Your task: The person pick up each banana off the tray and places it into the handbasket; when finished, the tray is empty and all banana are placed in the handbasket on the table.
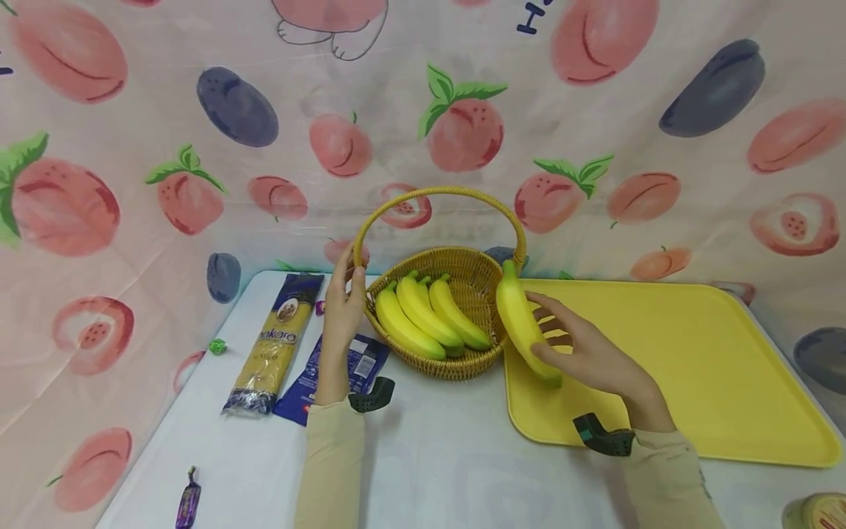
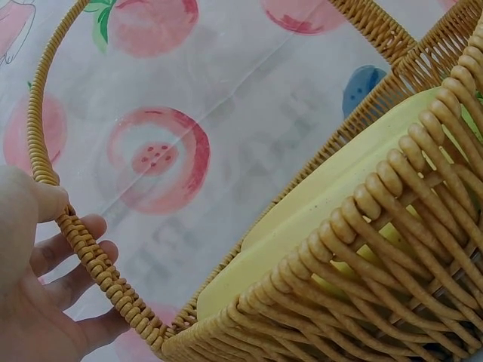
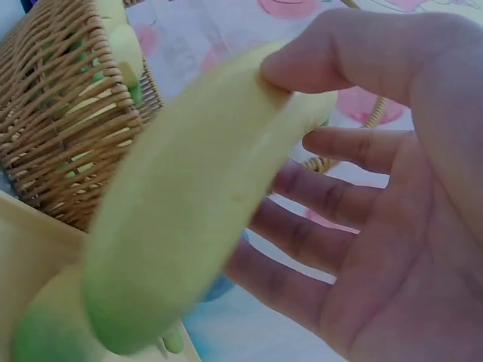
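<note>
A wicker basket with a tall arched handle holds several yellow bananas with green tips. At its left side my left hand grips the handle's base, thumb in front and fingers behind, as the left wrist view shows. My right hand pinches a single banana between thumb and fingers, over the basket's right rim and the tray's left edge. In the right wrist view this banana slants across the frame, and another green-tipped banana shows partly hidden below it.
A yellow tray lies right of the basket. On the left are a pasta packet, a dark blue packet partly behind my left arm, a purple-wrapped candy and a small green ball. A jar stands at the lower right corner.
</note>
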`<state>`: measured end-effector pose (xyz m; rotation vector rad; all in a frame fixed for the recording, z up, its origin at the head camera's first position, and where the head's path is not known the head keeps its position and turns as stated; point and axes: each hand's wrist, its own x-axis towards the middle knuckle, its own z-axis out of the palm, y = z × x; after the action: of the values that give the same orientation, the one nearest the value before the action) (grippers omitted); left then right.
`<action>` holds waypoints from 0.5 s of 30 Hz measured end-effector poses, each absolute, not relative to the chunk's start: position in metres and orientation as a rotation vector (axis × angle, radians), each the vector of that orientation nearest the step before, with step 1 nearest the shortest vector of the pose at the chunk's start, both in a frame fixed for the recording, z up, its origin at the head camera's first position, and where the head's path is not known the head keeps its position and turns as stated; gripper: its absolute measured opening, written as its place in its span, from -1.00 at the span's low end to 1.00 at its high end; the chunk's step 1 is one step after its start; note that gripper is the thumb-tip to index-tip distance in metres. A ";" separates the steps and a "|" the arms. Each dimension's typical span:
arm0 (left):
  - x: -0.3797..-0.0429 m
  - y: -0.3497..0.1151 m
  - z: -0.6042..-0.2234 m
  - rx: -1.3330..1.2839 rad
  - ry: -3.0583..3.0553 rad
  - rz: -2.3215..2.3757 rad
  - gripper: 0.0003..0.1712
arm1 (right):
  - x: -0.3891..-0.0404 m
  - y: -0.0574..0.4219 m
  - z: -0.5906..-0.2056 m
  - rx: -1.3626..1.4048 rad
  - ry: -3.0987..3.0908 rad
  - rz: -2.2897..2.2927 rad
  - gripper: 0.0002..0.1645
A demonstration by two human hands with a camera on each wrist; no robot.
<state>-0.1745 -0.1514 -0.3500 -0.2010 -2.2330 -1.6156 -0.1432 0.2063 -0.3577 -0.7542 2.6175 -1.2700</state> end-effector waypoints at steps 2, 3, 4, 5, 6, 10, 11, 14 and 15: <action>-0.175 -0.151 -0.350 -0.209 -2.229 -1.624 -0.45 | -0.145 0.203 -0.358 -0.758 2.632 -1.256 -0.19; -0.175 -0.151 -0.351 -0.212 -2.227 -1.626 -0.45 | -0.147 0.201 -0.359 -0.758 2.639 -1.250 -0.21; -0.176 -0.151 -0.351 -0.214 -2.227 -1.626 -0.45 | -0.148 0.199 -0.360 -0.759 2.643 -1.249 -0.23; -0.175 -0.151 -0.351 -0.213 -2.227 -1.625 -0.45 | -0.149 0.197 -0.360 -0.762 2.648 -1.248 -0.25; -0.175 -0.151 -0.351 -0.211 -2.228 -1.624 -0.45 | -0.151 0.195 -0.360 -0.768 2.650 -1.245 -0.26; -0.174 -0.151 -0.350 -0.191 -2.244 -1.618 -0.45 | -0.157 0.186 -0.358 -0.765 2.657 -1.230 -0.27; -0.174 -0.151 -0.350 -0.186 -2.247 -1.618 -0.45 | -0.160 0.183 -0.357 -0.767 2.659 -1.226 -0.27; -0.174 -0.152 -0.350 -0.182 -2.248 -1.621 -0.45 | -0.168 0.175 -0.353 -0.761 2.664 -1.207 -0.27; -0.174 -0.152 -0.350 -0.183 -2.246 -1.625 -0.45 | -0.171 0.173 -0.352 -0.755 2.667 -1.201 -0.27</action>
<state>-0.1743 -0.1520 -0.3505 -0.1834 -2.2457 -1.6250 -0.1711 0.1725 -0.3519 -0.7547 2.6673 -1.2011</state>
